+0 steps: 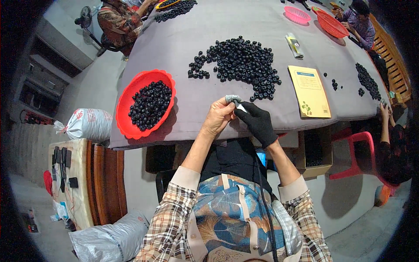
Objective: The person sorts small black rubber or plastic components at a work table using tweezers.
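Red bowl [123, 105] of black beads [150, 105] by the near-left corner of the table [174, 52]; midway along its near edge, left hand [218, 117] pinched nearly closed, contents hidden; small white piece [240, 107] gripped by curled, gloved right hand [257, 123], best kept steady against the left fingertips

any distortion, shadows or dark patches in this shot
Head view: fisheye distortion bows the edges of the grey cloth-covered table, and the corners fall to black; head view: soft shadows lie beside the scalloped red plastic bowl and below the pink plastic chair; head view: glints dot the pile of small, round black beads.
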### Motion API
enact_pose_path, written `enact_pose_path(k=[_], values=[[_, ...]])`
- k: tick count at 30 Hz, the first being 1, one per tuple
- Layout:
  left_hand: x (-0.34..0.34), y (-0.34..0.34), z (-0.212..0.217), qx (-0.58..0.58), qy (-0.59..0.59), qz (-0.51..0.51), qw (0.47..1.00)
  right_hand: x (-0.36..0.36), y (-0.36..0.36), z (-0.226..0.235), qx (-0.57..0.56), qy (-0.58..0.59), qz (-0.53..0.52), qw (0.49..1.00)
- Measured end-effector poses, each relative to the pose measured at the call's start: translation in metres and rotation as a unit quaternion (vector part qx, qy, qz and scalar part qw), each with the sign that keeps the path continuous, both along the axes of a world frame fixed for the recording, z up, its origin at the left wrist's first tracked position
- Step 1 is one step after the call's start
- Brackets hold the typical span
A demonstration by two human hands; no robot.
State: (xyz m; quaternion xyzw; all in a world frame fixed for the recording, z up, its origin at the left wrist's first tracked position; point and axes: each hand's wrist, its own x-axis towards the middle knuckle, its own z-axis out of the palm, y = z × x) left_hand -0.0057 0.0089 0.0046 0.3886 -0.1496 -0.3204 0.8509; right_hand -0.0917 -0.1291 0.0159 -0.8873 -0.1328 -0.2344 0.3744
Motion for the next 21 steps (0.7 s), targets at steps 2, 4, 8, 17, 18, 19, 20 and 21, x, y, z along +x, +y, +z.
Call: enact_pose_path(k=[2, 4, 8, 17, 18, 19, 20, 21], values=[[0.0006, 0.0009, -0.0009, -0.011, 0.001, -0.007, 1.0, 0.0006, 0.0001, -0.0003, -0.007, -0.014, 0.003, 1.0], [0.0003, 0.0004, -0.0015, -0.014, 0.003, -0.006, 1.0, -0.001, 0.0023, 0.0034, 0.035, 0.016, 0.003, 0.999], [-0.0009, -0.0003, -0.0009, -0.008, 0.018, -0.003, 1.0, -0.0006, -0.0005, 0.0035, -0.029, -0.039, 0.001, 0.999], [-0.0013, 0.0018, -0.0002, -0.021, 0.029, -0.007, 0.999, 0.0015, 0.0007, 0.0033, -0.036, -0.001, -0.005, 0.999], [-0.0006, 0.0015, -0.0012, -0.021, 0.029, -0.007, 0.999, 0.0023, 0.0009, 0.0017, -0.036, -0.001, -0.005, 0.999], [-0.0002, 0.0015, -0.0013, -0.018, 0.029, -0.008, 0.999, 0.0028, 0.0015, 0.0003, 0.011, 0.021, -0.005, 1.0], [0.0, 0.0017, -0.0013, -0.016, 0.029, -0.009, 0.999, 0.0032, 0.0018, -0.0009, 0.059, 0.043, -0.004, 0.997], [0.0001, 0.0021, -0.0012, -0.016, 0.029, -0.008, 0.999, 0.0036, 0.0013, -0.0019, 0.058, 0.043, -0.004, 0.997]])
